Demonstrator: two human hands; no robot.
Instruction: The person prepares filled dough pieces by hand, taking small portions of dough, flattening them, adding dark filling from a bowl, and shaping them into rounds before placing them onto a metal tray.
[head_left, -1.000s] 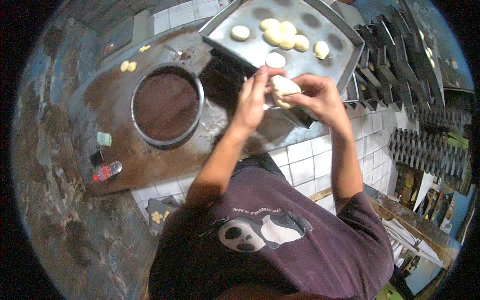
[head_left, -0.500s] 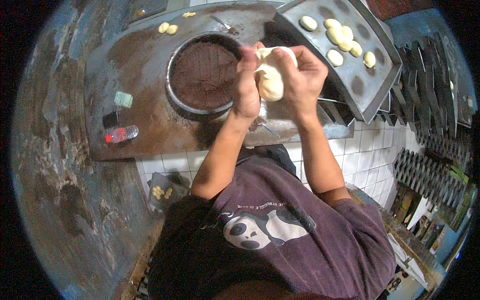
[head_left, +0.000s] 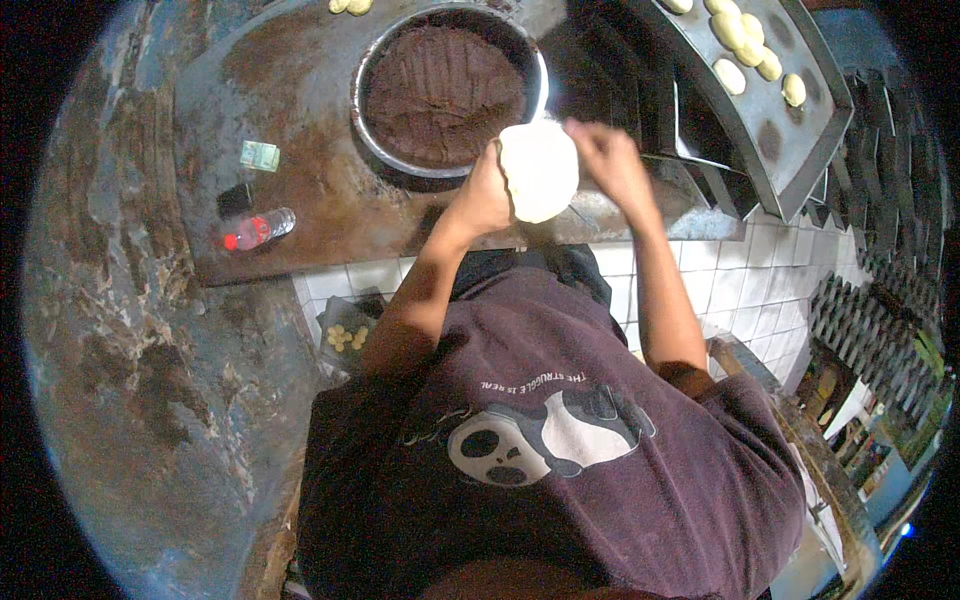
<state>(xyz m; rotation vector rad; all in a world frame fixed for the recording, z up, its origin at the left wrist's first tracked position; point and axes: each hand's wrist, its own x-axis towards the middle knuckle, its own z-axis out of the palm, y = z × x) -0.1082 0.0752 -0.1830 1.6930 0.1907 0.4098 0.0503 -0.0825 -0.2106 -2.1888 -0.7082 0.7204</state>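
A pale, flattened disc of dough (head_left: 541, 172) lies against my left hand (head_left: 482, 203), whose fingers are mostly hidden behind it. Just right of the disc is my right hand (head_left: 618, 168), raised and smeared by motion; a small gap seems to part it from the dough. Beyond my hands stands a round metal pan (head_left: 361, 128) with a dark brown, crumbly-looking filling (head_left: 440, 90). At the far right, a metal tray (head_left: 797, 160) carries several pale dough balls (head_left: 748, 50).
On the left of the worn table (head_left: 300, 110) are a clear bottle with a red cap and label (head_left: 262, 229) and a green paper slip (head_left: 260, 155). More dough pieces (head_left: 350, 6) sit at the far edge. Small yellowish pieces (head_left: 347, 338) lie lower left. Dark racks (head_left: 870, 190) stand right.
The dough, earlier a bulging lump squeezed between both hands, now shows as a broad flat disc on my left hand. My right hand has come off it to the right. The view has shifted.
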